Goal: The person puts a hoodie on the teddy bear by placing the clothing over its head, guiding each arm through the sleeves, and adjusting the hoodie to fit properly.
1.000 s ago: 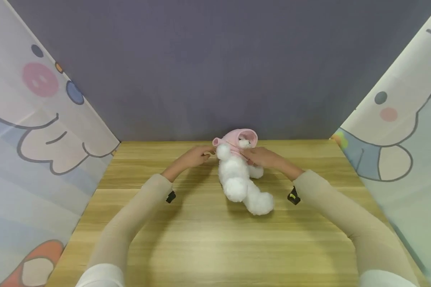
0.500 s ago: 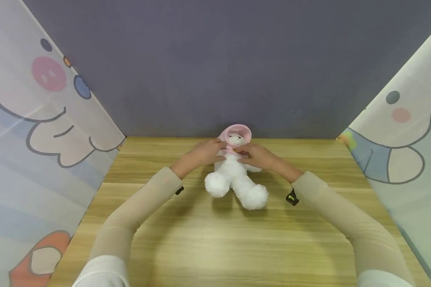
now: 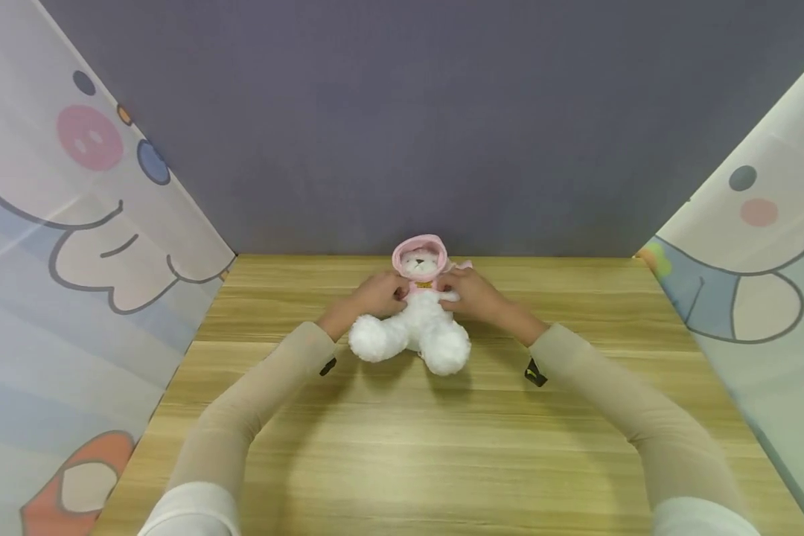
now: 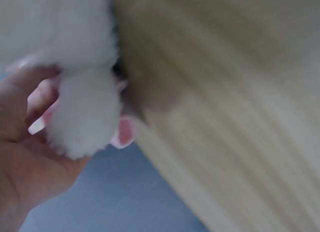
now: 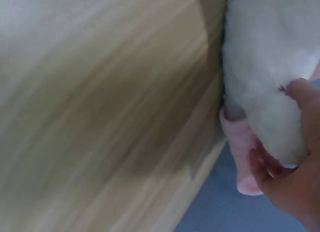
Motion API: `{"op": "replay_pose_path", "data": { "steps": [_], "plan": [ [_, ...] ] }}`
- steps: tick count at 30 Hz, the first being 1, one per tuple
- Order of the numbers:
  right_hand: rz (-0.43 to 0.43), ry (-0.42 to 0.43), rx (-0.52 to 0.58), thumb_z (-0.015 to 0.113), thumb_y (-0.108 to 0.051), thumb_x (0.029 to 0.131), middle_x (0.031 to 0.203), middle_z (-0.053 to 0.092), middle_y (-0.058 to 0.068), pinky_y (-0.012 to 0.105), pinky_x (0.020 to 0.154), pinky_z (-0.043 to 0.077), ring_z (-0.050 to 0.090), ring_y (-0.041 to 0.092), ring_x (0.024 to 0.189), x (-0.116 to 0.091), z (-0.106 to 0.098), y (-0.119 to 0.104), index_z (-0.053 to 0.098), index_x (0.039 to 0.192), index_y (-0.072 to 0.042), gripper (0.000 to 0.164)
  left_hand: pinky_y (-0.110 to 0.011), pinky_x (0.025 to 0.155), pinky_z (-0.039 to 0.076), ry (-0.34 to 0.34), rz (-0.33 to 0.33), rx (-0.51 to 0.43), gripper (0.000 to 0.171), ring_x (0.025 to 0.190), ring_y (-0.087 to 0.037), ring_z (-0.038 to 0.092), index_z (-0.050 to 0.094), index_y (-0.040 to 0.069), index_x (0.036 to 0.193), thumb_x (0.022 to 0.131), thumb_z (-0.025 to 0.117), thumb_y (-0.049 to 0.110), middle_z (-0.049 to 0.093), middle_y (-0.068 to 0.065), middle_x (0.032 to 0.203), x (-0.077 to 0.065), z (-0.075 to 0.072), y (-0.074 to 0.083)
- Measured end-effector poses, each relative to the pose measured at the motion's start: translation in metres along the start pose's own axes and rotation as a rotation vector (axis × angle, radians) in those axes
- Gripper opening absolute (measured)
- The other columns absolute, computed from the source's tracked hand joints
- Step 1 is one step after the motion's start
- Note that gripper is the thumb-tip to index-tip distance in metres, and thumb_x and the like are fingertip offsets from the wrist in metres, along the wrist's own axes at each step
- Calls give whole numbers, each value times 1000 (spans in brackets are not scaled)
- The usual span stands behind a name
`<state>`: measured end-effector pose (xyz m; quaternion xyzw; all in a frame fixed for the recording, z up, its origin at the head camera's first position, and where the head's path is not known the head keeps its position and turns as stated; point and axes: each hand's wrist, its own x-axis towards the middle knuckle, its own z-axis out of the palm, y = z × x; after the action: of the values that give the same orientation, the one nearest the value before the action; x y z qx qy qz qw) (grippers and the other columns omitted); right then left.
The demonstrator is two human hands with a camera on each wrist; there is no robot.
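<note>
A white plush bear (image 3: pixel 418 316) in a pink hooded top (image 3: pixel 435 243) sits facing me near the table's back edge, both legs toward me. Its hood frames the face, and a small yellow patch shows on the chest. On the left side, my left hand (image 3: pixel 378 295) grips it by the upper body; the left wrist view has a fluffy arm (image 4: pixel 85 111) between thumb and fingers. My right hand (image 3: pixel 477 299) holds the other side. In the right wrist view its fingers curl round a fluffy arm (image 5: pixel 277 127), fingertips at a pink sleeve (image 5: pixel 242 152).
The wooden table (image 3: pixel 388 447) stretches toward me. A grey wall (image 3: pixel 402 134) rises right behind the bear. Cartoon-printed sheets (image 3: pixel 33 298) stand along the left and right sides. A black strap piece (image 3: pixel 536 373) hangs under the right wrist.
The bear has turned from a leaning, sideways pose to face me and shifted left. My left hand has closed from its side onto its body; the right hand has moved slightly left with it.
</note>
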<state>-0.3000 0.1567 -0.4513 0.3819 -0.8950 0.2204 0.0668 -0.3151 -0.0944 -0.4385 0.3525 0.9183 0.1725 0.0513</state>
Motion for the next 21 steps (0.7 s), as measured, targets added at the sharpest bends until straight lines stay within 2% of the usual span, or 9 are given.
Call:
{"op": "replay_pose_path", "data": {
  "steps": [3,7,10,12,14,17,19,21],
  "plan": [
    [34,16,-17,75,-13,86,93,66,7,43,85,49,60,25,90,0,5,-5,66,93,-7,13,-29,65,32,29,25,21,33,69,-15,40,44,14,68,85,71,6,40,2,68,-3,3,1],
    [75,-18,38,71,-10,90,90,67,7,42,81,52,62,23,86,3,1,-7,65,95,-5,9,-30,66,34,36,29,40,28,74,-17,43,47,11,72,87,70,4,43,-1,73,-4,1,4],
    [93,-46,64,68,-10,95,83,65,6,37,72,52,60,19,75,9,-5,-7,63,98,-4,7,-32,67,39,41,16,61,17,78,-20,48,55,9,84,91,69,4,50,-5,83,-6,0,8],
    [98,-60,42,67,-12,97,79,64,5,35,67,50,58,17,69,13,-8,-9,63,98,-5,8,-35,68,45,41,5,70,10,83,-21,54,61,8,100,93,69,5,57,-8,96,-8,1,11],
    [121,-80,0,68,-16,98,80,64,4,34,63,50,58,16,67,15,-9,-12,63,100,-6,11,-38,70,50,39,5,78,25,89,-24,58,62,9,118,94,68,5,61,-11,111,-11,2,14],
    [194,-132,-69,69,-24,97,85,65,2,35,57,50,59,15,68,17,-10,-18,63,104,-10,18,-42,72,53,43,3,74,43,93,-26,62,57,11,136,95,67,4,60,-13,128,-15,4,16],
    [250,-156,-121,68,-29,97,88,66,0,36,55,50,60,16,69,18,-8,-21,63,107,-12,20,-43,71,54,53,4,65,46,93,-28,62,56,11,138,94,67,2,59,-14,130,-17,5,15],
    [268,-159,-172,69,-31,98,87,66,0,38,55,51,61,16,69,19,-6,-24,64,108,-13,21,-44,69,54,64,11,62,48,92,-29,63,55,11,140,94,67,1,59,-16,131,-18,7,14]
  ]
}}
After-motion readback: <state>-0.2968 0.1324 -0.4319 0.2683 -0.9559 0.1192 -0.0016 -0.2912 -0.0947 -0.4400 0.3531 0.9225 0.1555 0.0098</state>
